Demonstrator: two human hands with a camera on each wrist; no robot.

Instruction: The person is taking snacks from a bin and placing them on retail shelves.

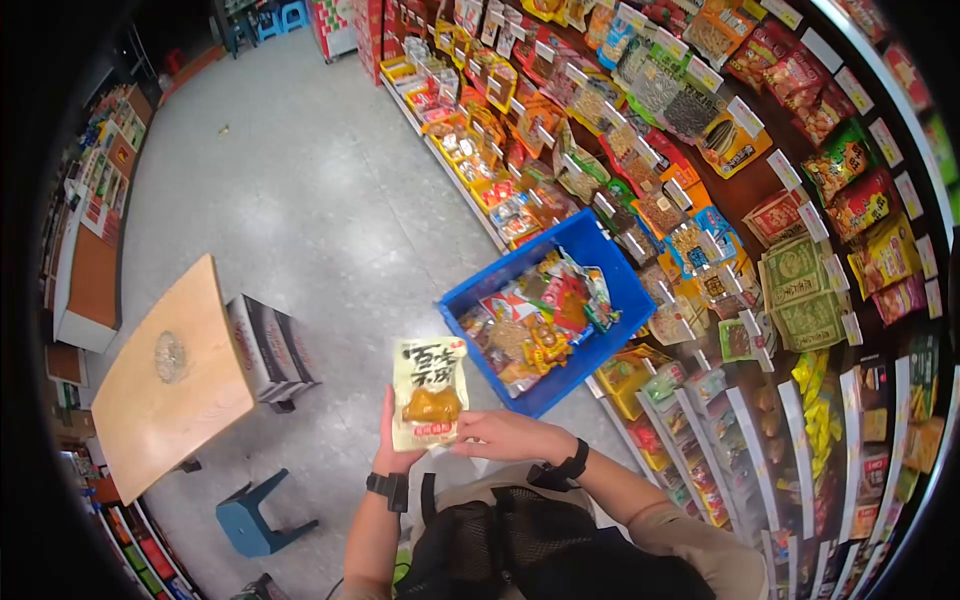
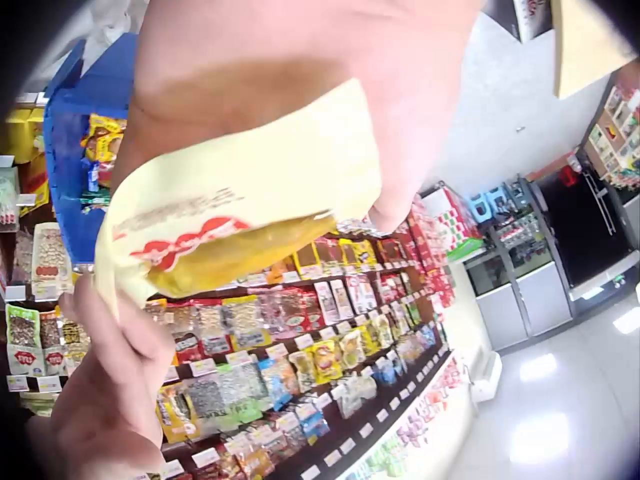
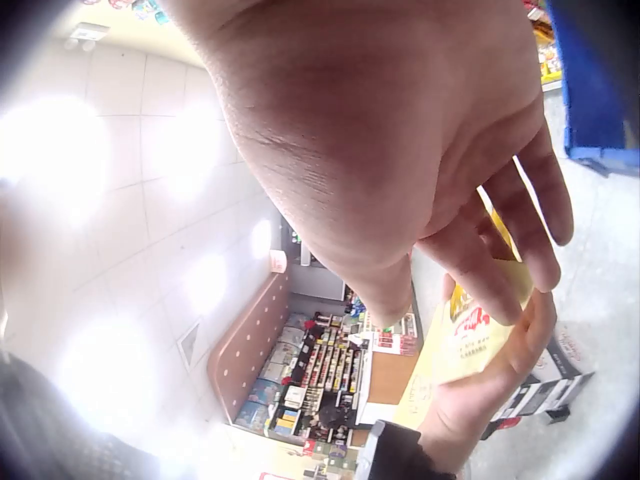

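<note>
Cream pouch (image 1: 431,385) fills left hand (image 1: 394,456) near blue crate rim (image 1: 570,374), floor (image 1: 280,190) ahead.

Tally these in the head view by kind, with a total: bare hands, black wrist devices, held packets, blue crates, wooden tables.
Left hand and right hand: 2
Wrist devices: 2
Held packet: 1
Blue crate: 1
Wooden table: 1
Total: 7
</note>
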